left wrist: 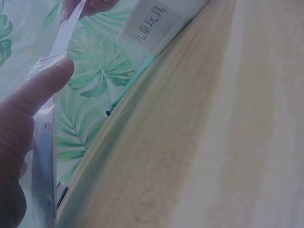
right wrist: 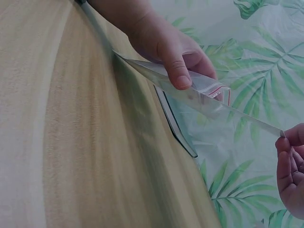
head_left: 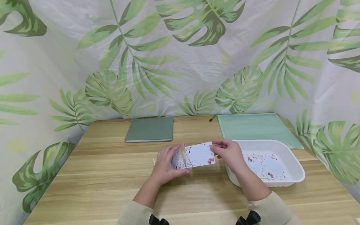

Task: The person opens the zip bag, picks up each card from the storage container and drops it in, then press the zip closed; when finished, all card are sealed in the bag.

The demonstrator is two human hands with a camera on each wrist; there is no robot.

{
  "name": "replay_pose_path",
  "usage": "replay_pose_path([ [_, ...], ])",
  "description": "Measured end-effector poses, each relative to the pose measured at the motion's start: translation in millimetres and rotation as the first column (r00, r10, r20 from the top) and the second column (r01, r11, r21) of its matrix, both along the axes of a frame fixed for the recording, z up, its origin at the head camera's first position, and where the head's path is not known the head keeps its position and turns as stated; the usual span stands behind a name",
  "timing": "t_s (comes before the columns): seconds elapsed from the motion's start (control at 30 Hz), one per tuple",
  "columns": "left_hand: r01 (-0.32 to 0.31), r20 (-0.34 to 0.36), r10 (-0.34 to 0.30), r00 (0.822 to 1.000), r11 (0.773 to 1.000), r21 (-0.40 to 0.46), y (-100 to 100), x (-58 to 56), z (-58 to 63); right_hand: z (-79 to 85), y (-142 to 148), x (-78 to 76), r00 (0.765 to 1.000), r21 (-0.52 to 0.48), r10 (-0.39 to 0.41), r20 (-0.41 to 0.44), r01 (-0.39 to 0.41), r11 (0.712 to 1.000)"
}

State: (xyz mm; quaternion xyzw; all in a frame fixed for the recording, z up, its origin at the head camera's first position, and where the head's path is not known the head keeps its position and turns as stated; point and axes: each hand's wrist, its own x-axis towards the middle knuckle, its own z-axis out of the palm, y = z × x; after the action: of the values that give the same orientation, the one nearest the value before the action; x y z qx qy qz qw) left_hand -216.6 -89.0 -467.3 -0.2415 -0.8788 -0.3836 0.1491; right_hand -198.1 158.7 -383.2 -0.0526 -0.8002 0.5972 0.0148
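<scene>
My left hand (head_left: 166,164) grips a clear zip-lock bag (right wrist: 219,91) between thumb and fingers, above the table. A white card (head_left: 200,154) with a floral print, faint lines and a red motif in one corner sticks partway out of the bag's mouth. At its far end my right hand (head_left: 229,153) pinches the card by its edge with thumb and fingers. The left thumb (left wrist: 52,80) presses on the bag near its opening, in the left wrist view. The card's other end is inside the bag, partly hidden behind the left hand.
On the right stands a white plastic tub (head_left: 295,175) holding similar printed cards (head_left: 265,167); its outside bears a label (left wrist: 151,24). Behind it lies a mint-green folder-like sheet (head_left: 253,126), with a dark-tipped pen (head_left: 212,118) beside it. A green notebook (head_left: 150,129) lies at the back left.
</scene>
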Motion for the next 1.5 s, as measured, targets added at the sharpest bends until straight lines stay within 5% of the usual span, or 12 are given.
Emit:
replay_pose_path([
  [0.37,0.013,-0.011,-0.013,1.000,1.000,-0.016,-1,-0.5,1.1,-4.7,-21,-13.9,0.999,0.106,0.043,0.010,-0.044,0.993],
  [0.6,0.014,-0.005,-0.014,1.000,1.000,-0.015,-1,-0.7,3.1,-16.7,-35,-21.3,0.994,0.080,0.111,-0.008,-0.111,0.991],
  [1.03,0.020,0.000,-0.020,1.000,1.000,0.004,-2,-2.2,4.4,-21.3,-27,-9.8,0.972,0.102,0.233,-0.026,-0.229,0.968],
  [1.5,0.033,-0.004,-0.033,0.999,0.999,0.007,-3,-2.8,1.1,-38.6,-53,-14.4,0.955,0.196,0.296,-0.016,-0.288,0.938],
])
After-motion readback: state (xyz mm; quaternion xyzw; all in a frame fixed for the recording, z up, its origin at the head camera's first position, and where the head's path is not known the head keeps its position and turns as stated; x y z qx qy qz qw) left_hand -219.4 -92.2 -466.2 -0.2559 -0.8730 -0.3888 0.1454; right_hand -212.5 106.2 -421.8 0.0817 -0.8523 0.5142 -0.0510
